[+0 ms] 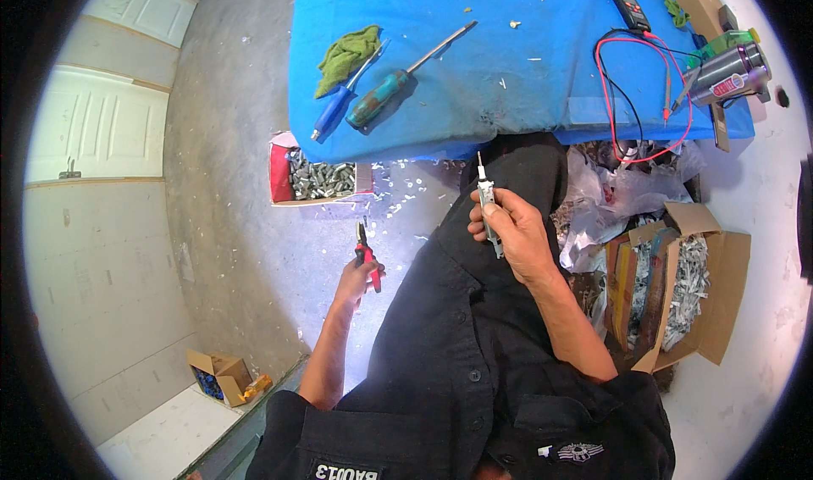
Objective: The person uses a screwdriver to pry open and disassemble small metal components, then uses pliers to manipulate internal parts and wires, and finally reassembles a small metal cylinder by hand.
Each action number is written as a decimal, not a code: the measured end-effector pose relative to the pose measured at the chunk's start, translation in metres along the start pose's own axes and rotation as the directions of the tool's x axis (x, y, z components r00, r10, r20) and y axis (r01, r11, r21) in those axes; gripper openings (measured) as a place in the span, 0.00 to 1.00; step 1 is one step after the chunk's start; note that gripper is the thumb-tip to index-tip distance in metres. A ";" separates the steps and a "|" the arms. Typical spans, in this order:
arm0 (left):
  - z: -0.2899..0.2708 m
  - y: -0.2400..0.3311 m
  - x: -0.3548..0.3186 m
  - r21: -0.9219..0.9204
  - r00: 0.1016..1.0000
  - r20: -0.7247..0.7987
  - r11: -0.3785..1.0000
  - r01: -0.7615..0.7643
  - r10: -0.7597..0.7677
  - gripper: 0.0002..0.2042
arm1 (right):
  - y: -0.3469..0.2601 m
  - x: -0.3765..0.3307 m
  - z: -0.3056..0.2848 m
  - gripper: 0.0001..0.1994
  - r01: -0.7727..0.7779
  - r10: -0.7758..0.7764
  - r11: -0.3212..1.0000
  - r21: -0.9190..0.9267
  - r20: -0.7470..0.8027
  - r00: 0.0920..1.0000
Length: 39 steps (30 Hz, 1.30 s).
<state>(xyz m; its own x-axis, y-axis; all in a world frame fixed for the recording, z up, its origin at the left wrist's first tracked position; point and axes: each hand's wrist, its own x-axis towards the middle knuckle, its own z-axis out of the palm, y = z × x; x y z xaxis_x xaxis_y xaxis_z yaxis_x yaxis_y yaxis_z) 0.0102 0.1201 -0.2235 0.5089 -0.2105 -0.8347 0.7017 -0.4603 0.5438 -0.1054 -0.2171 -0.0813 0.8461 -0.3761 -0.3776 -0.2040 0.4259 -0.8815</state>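
My left hand (356, 280) is closed round the handles of red-and-black pliers (364, 254). Their jaws point away from me, over the floor beside my leg. In front of my body, my right hand (521, 233) grips a slim grey-and-white part (486, 194) between thumb and fingers. This part stands nearly upright in the picture, with a thin pointed tip at its far end. I cannot make out its exact kind. The pliers and the slim part are well apart. Beyond my left hand, a red-and-white box (279, 175) holds many small metal cylinders (322, 177).
On the blue-covered table (525, 82) lie a teal-handled screwdriver (385, 94), a blue-handled one (334, 111), a green cloth (349, 56), a multimeter (627, 7) with leads and a metal flask (732, 69). A cardboard box (724, 285) of white scraps stands at right. Small bits litter the floor.
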 end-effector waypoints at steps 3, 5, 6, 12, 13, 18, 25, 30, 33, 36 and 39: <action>-0.003 -0.009 0.003 0.210 0.992 0.031 0.970 -0.123 0.119 0.13 | -0.005 -0.001 0.003 0.16 0.009 -0.009 1.000 0.027 -0.005 1.000; 0.009 0.004 -0.009 0.376 0.971 -0.004 0.900 -0.219 0.239 0.14 | -0.004 -0.002 0.002 0.15 0.017 -0.016 0.998 0.052 -0.012 1.000; 0.013 0.013 -0.017 0.509 0.963 -0.022 0.832 -0.221 0.269 0.15 | -0.002 -0.001 0.003 0.15 0.020 -0.019 0.998 0.066 -0.013 1.000; 0.060 0.086 -0.087 0.640 0.806 0.049 0.601 -0.479 0.590 0.15 | 0.001 -0.004 0.007 0.17 0.097 -0.091 0.989 0.115 -0.059 0.994; 0.063 0.093 -0.092 0.633 0.784 0.060 0.584 -0.508 0.617 0.15 | 0.000 -0.005 0.007 0.17 0.103 -0.098 0.990 0.099 -0.053 0.994; 0.077 0.123 -0.110 0.587 0.649 0.078 0.491 -0.644 0.757 0.17 | -0.007 -0.012 0.006 0.15 0.121 -0.117 0.988 0.100 -0.044 0.992; 0.074 0.162 -0.120 0.562 0.548 0.021 0.443 -0.698 0.836 0.17 | -0.010 -0.015 0.000 0.15 0.090 -0.091 0.986 0.143 -0.004 0.996; 0.075 0.182 -0.118 0.599 0.435 0.008 0.344 -0.723 0.901 0.17 | -0.009 -0.016 -0.004 0.17 0.107 -0.110 0.978 0.178 0.008 0.994; 0.080 0.194 -0.120 0.638 0.395 0.008 0.300 -0.709 0.919 0.19 | -0.007 -0.015 -0.008 0.18 0.099 -0.101 0.974 0.203 0.002 0.995; 0.083 0.207 -0.121 0.680 0.349 0.044 0.228 -0.697 0.936 0.20 | -0.006 -0.015 -0.011 0.18 0.086 -0.091 0.967 0.238 0.009 0.996; 0.086 0.219 -0.119 0.746 0.287 0.091 0.126 -0.654 0.954 0.20 | -0.006 -0.015 -0.014 0.17 0.040 -0.052 0.940 0.337 0.027 0.998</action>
<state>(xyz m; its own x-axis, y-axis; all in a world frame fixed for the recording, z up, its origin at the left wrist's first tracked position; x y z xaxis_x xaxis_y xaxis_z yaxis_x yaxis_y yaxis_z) 0.0604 -0.0298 -0.0120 0.7700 -0.5776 0.2711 -0.6165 -0.5639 0.5495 -0.1241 -0.2258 -0.0738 0.8689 -0.3752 -0.3230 0.0081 0.6632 -0.7484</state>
